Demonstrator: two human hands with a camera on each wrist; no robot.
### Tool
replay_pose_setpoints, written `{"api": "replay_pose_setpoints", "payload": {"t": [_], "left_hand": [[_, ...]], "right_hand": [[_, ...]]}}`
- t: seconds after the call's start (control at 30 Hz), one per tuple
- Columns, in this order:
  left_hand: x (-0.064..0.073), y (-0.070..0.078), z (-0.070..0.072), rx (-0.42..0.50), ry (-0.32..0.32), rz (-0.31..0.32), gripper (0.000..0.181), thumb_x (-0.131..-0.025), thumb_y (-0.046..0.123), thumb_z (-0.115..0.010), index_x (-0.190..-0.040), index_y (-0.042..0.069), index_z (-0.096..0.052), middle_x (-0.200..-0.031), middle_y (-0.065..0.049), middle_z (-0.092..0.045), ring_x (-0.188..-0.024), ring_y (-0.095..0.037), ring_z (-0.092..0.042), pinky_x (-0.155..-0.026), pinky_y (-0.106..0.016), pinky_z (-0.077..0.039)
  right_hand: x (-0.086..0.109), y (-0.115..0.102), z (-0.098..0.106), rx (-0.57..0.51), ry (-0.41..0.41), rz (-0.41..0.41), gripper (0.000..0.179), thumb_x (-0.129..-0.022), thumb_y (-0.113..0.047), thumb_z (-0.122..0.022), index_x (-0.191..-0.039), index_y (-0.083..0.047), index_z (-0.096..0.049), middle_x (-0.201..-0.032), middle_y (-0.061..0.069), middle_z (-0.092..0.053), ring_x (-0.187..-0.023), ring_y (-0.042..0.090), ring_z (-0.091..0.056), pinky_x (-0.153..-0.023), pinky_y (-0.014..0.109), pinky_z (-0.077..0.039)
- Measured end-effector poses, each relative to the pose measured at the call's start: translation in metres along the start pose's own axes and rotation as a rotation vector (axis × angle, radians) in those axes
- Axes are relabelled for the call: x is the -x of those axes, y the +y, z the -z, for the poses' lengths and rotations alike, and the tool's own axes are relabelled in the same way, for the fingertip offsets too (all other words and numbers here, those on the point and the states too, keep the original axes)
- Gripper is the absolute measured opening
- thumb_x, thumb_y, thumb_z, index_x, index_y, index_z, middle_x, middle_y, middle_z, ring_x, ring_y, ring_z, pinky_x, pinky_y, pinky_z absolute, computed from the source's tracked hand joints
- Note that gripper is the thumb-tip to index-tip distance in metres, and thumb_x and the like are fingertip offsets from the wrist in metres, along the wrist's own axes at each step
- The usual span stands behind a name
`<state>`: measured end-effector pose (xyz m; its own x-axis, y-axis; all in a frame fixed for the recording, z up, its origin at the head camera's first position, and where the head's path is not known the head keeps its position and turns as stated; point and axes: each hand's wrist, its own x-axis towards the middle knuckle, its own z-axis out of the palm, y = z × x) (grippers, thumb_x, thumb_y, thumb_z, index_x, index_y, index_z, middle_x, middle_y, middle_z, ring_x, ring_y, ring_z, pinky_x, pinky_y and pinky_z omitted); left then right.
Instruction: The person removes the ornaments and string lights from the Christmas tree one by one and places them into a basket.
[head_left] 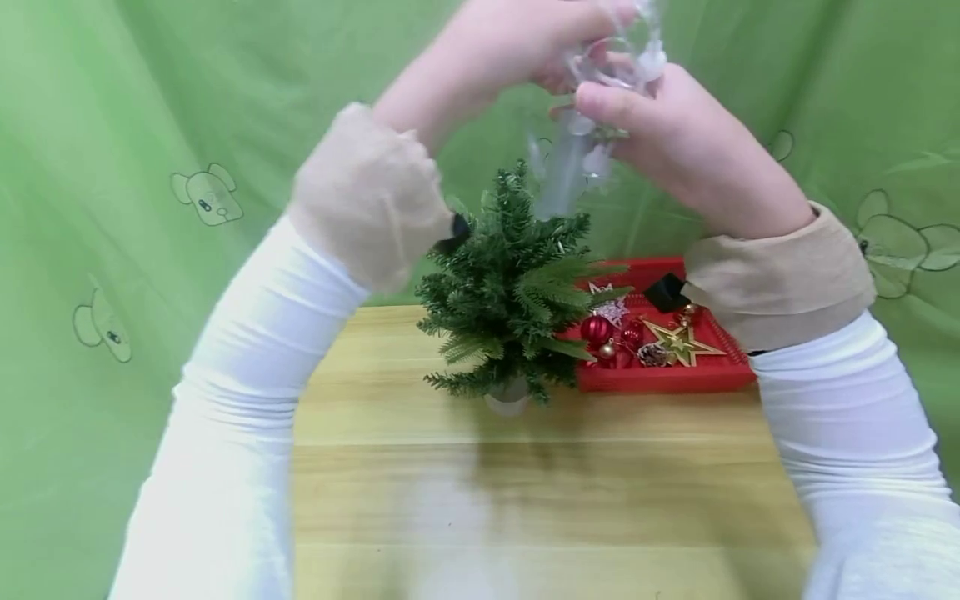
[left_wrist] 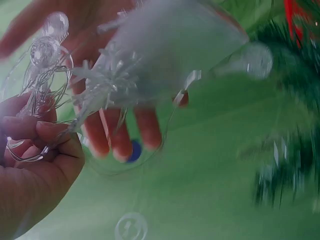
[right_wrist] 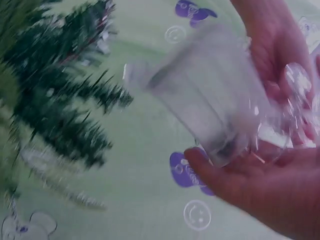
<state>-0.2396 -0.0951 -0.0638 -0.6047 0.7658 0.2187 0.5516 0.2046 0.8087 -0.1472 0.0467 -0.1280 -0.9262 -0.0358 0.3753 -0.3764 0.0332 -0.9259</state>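
A bundle of clear string lights [head_left: 649, 63] with round bulbs and snowflake shapes is between my two hands, above the small green Christmas tree [head_left: 510, 283]. My left hand [head_left: 517, 46] pinches its looped wires between thumb and fingers. The right hand [head_left: 678, 137] lies under part of the bundle with fingers extended and spread, as the left wrist view shows. A cloudy, see-through battery box [right_wrist: 210, 90], blurred, hangs from the wires by the right palm. In the head view, the left fingers are partly cut off by the top edge.
Behind the tree to the right, a red tray [head_left: 663, 381] holds red balls, a gold star [head_left: 682, 343], a pinecone [head_left: 654, 355] and a glittery snowflake [head_left: 609, 307]. Tree and tray stand on a wooden table [head_left: 390, 467], with a green curtain [head_left: 247, 75] behind.
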Motion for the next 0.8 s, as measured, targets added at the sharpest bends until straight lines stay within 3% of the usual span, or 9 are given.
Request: {"api": "replay_pose_setpoints", "payload": {"t": [0.07,0.2,0.27,0.37,0.47,0.6,0.8], "left_hand": [[-0.012,0.005,-0.018,-0.03,-0.005,-0.005,0.024,-0.09,0.037,-0.068,-0.111,0.024,-0.064,-0.105,0.009,-0.065,-0.088,-0.004,-0.056,-0.076,-0.017,-0.048],[-0.029,0.008,-0.048,-0.06,-0.004,-0.077,0.018,-0.094,0.033,-0.064,-0.106,0.02,-0.065,-0.097,0.009,-0.065,-0.09,-0.002,-0.058,-0.078,-0.013,-0.046],[-0.035,0.007,-0.058,-0.087,0.0,-0.12,0.015,-0.095,0.03,-0.063,-0.1,0.016,-0.064,-0.091,0.008,-0.064,-0.086,-0.002,-0.056,-0.077,-0.012,-0.045],[-0.04,0.007,-0.067,-0.1,-0.012,-0.117,0.013,-0.095,0.028,-0.063,-0.101,0.017,-0.064,-0.094,0.009,-0.064,-0.083,-0.002,-0.055,-0.076,-0.013,-0.046],[-0.041,0.007,-0.072,-0.143,-0.048,-0.088,0.025,-0.095,0.027,-0.064,-0.118,0.02,-0.064,-0.114,0.01,-0.066,-0.096,0.0,-0.056,-0.084,-0.011,-0.045],[-0.04,0.003,-0.073,-0.249,-0.093,-0.063,0.042,-0.095,0.027,-0.063,-0.135,0.022,-0.054,-0.135,0.011,-0.058,-0.12,0.0,-0.051,-0.098,-0.01,-0.04],[-0.032,-0.01,-0.063,-0.347,-0.14,-0.037,0.051,-0.092,0.025,-0.065,-0.14,0.021,-0.049,-0.142,0.007,-0.053,-0.129,-0.005,-0.047,-0.103,-0.015,-0.04]], "right_hand": [[0.003,0.002,0.003,0.019,0.074,0.004,0.04,-0.088,-0.004,-0.068,-0.126,-0.006,-0.055,-0.115,0.006,-0.064,-0.099,0.018,-0.059,-0.08,0.026,-0.051],[0.011,0.009,0.015,-0.022,0.226,-0.038,0.042,-0.084,0.001,-0.071,-0.122,-0.008,-0.056,-0.109,0.005,-0.064,-0.091,0.017,-0.061,-0.075,0.025,-0.053],[0.015,0.014,0.024,-0.058,0.269,-0.058,0.041,-0.084,0.001,-0.071,-0.121,-0.008,-0.056,-0.107,0.004,-0.064,-0.089,0.018,-0.061,-0.075,0.025,-0.054],[0.018,0.018,0.038,-0.064,0.312,-0.092,0.042,-0.084,-0.001,-0.073,-0.121,-0.009,-0.055,-0.105,0.004,-0.064,-0.088,0.018,-0.062,-0.076,0.026,-0.054],[0.02,0.02,0.05,-0.008,0.34,-0.135,0.04,-0.083,-0.005,-0.076,-0.118,-0.01,-0.058,-0.1,0.003,-0.067,-0.086,0.017,-0.064,-0.074,0.026,-0.054],[0.023,0.021,0.063,0.158,0.345,-0.214,0.026,-0.084,-0.011,-0.075,-0.109,-0.012,-0.066,-0.089,0.0,-0.072,-0.082,0.013,-0.067,-0.069,0.025,-0.054],[0.021,0.022,0.078,0.301,0.335,-0.307,0.015,-0.088,-0.02,-0.073,-0.101,-0.015,-0.068,-0.082,-0.003,-0.073,-0.082,0.01,-0.067,-0.071,0.023,-0.053]]}}
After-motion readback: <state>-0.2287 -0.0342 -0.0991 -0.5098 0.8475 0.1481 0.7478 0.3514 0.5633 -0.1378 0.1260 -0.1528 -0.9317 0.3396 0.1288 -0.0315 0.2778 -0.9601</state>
